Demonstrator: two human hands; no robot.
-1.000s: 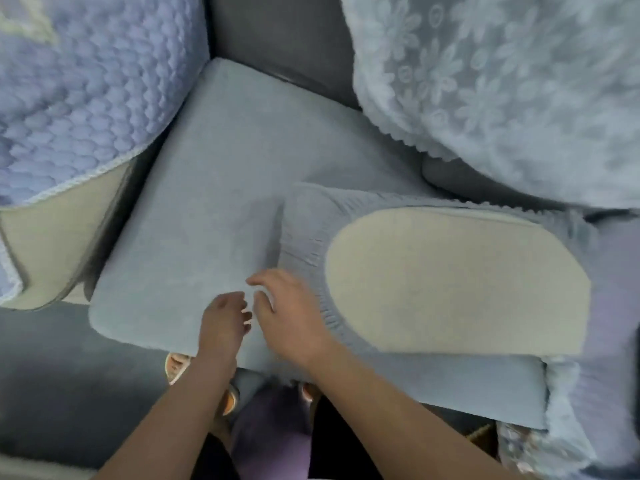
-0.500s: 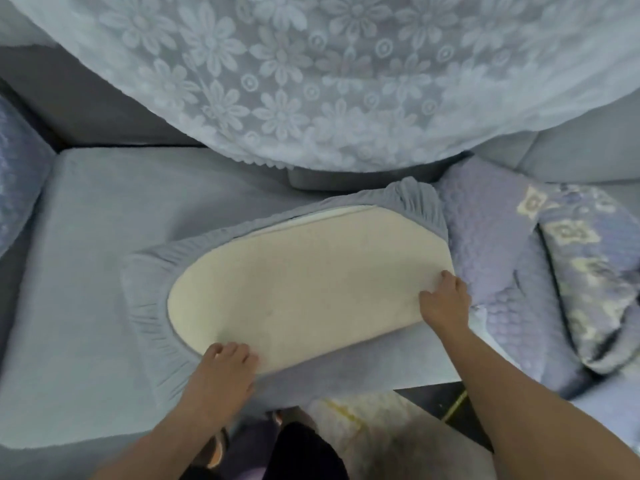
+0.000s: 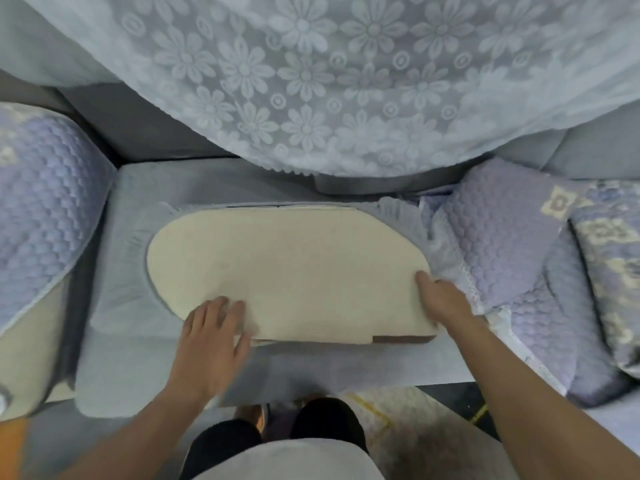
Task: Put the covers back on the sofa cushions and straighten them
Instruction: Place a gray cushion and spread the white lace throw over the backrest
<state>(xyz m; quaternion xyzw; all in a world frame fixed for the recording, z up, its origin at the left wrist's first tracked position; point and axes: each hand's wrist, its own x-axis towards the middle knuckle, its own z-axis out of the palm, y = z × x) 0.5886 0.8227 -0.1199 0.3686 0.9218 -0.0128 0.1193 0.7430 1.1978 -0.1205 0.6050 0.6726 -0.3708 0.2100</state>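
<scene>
A cream cushion (image 3: 287,265) lies flat on the grey-blue sofa seat (image 3: 114,375), part-wrapped in a grey-blue elastic cover (image 3: 131,271) that rings its left and far edges. The near edge is bare and shows a brown tag (image 3: 403,339). My left hand (image 3: 211,337) rests flat with spread fingers on the cushion's near left edge. My right hand (image 3: 441,296) grips the cushion's right end, thumb on top, beside the bunched cover.
A white floral lace throw (image 3: 311,81) hangs over the sofa back. Purple quilted covers lie on the left armrest (image 3: 41,209) and heaped at the right (image 3: 502,251) with a patterned pillow (image 3: 613,271). Floor and my legs are below.
The cover has slipped off the cushion's near and right edges, baring the brown tag. The cushion now lies square to the seat. My left hand opened out flat.
</scene>
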